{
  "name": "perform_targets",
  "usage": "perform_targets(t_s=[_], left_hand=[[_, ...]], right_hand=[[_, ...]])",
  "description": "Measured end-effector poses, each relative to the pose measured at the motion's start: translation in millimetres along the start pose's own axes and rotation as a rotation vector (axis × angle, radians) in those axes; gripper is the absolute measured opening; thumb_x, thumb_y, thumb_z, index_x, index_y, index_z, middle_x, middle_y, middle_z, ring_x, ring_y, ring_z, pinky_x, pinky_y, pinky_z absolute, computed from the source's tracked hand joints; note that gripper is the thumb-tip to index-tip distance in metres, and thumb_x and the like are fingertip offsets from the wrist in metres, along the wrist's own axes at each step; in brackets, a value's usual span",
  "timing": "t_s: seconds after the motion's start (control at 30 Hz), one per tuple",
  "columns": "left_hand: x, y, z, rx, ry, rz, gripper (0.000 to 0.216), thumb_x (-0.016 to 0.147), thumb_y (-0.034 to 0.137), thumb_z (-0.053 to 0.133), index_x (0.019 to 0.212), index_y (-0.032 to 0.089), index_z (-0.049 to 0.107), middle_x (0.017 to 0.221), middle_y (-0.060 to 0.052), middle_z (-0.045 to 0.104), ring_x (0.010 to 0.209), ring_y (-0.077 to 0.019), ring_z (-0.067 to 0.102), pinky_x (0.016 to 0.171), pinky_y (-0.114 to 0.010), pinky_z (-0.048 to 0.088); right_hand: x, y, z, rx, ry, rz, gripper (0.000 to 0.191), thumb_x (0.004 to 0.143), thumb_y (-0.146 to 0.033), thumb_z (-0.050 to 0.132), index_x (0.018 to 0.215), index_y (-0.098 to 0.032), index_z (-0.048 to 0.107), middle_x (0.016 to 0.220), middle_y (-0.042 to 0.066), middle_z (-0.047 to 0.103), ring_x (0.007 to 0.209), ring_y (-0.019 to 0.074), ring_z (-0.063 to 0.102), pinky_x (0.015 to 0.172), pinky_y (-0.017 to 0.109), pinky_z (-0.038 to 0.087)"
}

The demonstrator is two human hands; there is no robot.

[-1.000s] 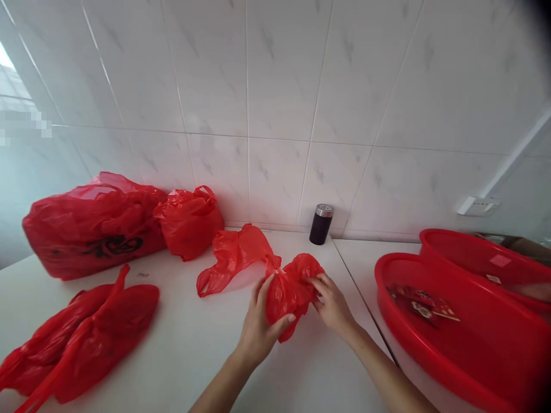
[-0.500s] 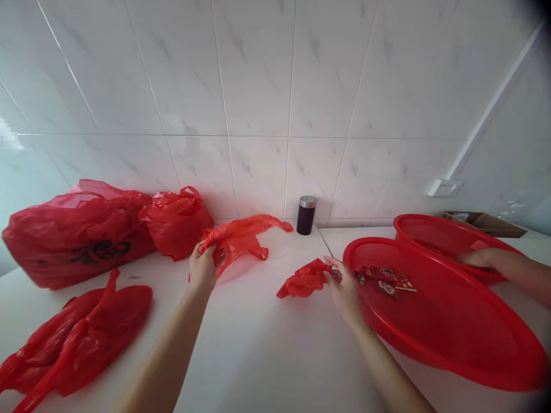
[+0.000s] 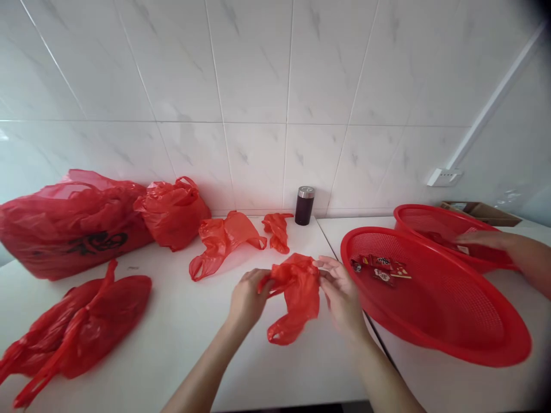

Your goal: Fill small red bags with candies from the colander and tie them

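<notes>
Extending lengthwise, the held red bag point(image 3: 303, 293) points near-left.

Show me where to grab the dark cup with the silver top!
I'd grip the cup around its dark middle, coming from the front: it stands upright, its body looks round and straight-sided, and the wall is close behind it.

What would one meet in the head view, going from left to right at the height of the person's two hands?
Dark red plastic bag → left hand → thin light-red plastic bag → right hand → nearer perforated red basket.
</notes>
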State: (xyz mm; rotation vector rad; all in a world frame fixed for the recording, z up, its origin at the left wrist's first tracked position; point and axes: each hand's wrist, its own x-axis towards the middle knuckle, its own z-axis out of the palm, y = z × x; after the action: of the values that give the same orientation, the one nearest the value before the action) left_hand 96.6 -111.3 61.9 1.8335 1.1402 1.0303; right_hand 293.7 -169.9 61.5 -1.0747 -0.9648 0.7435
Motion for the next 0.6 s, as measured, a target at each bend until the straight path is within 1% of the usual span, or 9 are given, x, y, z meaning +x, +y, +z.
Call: perform_targets(t_s=[0.13,0.23,0.3,0.33,0.4,0.47,0.5,0.57,0.6], left_hand=[[8,-29,-48,-0.163,-0.006,-0.148,0.035,0.082,0.046,0.054,0.092,0.016,0.069,0.078,-0.007,0.070,0.071,-0.0221,0.066,0.067,-0.035,0.054],[10,-45,-84,-0.214,0.152,-0.203,0.042,0.079,0.053,0.056,0.091,0.014,0.064,0.071,-0.003,0.063,0.063,-0.0180,0.062,0.065,-0.036,0.054],[2,-45,-91,-0.207,0.296,-0.202,0.042,0.080,0.054,0.054,0.093,0.015,0.061,0.076,-0.002,0.060,0.067,-0.0168,0.060,0.072,-0.038,0.053],[-5,-41,-87,-0.186,0.359,-0.183,0.040,0.081,0.053,0.054,0.095,0.017,0.059,0.080,-0.002,0.059,0.071,-0.0170,0.059,0.077,-0.038,0.051],[-23,-25,-65,-0.088,0.455,-0.068,0.032,0.081,0.048,0.057,0.096,0.020,0.056,0.087,-0.003,0.058,0.081,-0.0181,0.058,0.083,-0.037,0.048],[-44,-7,-31,0.103,0.488,0.153,0.027,0.078,0.040,0.065,0.094,0.021,0.054,0.091,-0.004,0.055,0.087,-0.0210,0.056,0.082,-0.038,0.047],[-52,-1,-14,0.175,0.460,0.239,0.032,0.074,0.039,0.069,0.095,0.021,0.053,0.095,-0.006,0.054,0.092,-0.0237,0.055,0.082,-0.040,0.046],[-59,-1,13,0.276,0.463,0.238,0.045,0.071,0.038,0.072,0.107,0.021,0.051,0.109,-0.011,0.051,0.105,-0.0299,0.051,0.089,-0.048,0.043],[-58,-7,20,0.259,0.460,0.176,0.051,0.071,0.037,0.072,0.114,0.021,0.049,0.115,-0.013,0.049,0.110,-0.0316,0.049,0.091,-0.051,0.041]], right_hand=[[1,-2,-9,0.069,0.062,0.057,0.040,0.071,-0.022,0.058,0.111,-0.023,0.054,0.100,0.006,0.062,0.081,0.0168,0.062,0.070,0.030,0.052],[5,-1,-16,0.044,0.085,0.103,0.042,0.066,-0.018,0.055,0.107,-0.023,0.056,0.092,0.002,0.060,0.078,0.0147,0.058,0.068,0.027,0.048],[6,1,-17,0.025,0.091,0.125,0.040,0.065,-0.017,0.054,0.105,-0.024,0.057,0.092,0.000,0.058,0.080,0.0140,0.057,0.070,0.026,0.046],[6,2,-16,0.010,0.089,0.127,0.039,0.065,-0.016,0.053,0.103,-0.024,0.058,0.092,0.000,0.058,0.081,0.0139,0.057,0.071,0.026,0.045],[3,3,-8,-0.026,0.082,0.129,0.037,0.067,-0.016,0.052,0.102,-0.024,0.058,0.095,0.000,0.057,0.083,0.0142,0.056,0.071,0.026,0.045],[-3,2,4,-0.035,0.086,0.133,0.035,0.069,-0.016,0.052,0.103,-0.024,0.057,0.098,0.001,0.058,0.083,0.0146,0.056,0.071,0.026,0.045],[-7,1,11,-0.017,0.088,0.143,0.033,0.070,-0.016,0.052,0.102,-0.024,0.056,0.098,0.001,0.058,0.082,0.0146,0.056,0.070,0.026,0.045],[-17,-1,23,0.044,0.076,0.160,0.030,0.071,-0.017,0.053,0.101,-0.024,0.055,0.096,0.001,0.059,0.079,0.0144,0.057,0.069,0.026,0.046],[-22,-2,27,0.074,0.062,0.163,0.029,0.072,-0.017,0.053,0.099,-0.024,0.055,0.094,0.001,0.059,0.079,0.0144,0.057,0.070,0.026,0.046]])
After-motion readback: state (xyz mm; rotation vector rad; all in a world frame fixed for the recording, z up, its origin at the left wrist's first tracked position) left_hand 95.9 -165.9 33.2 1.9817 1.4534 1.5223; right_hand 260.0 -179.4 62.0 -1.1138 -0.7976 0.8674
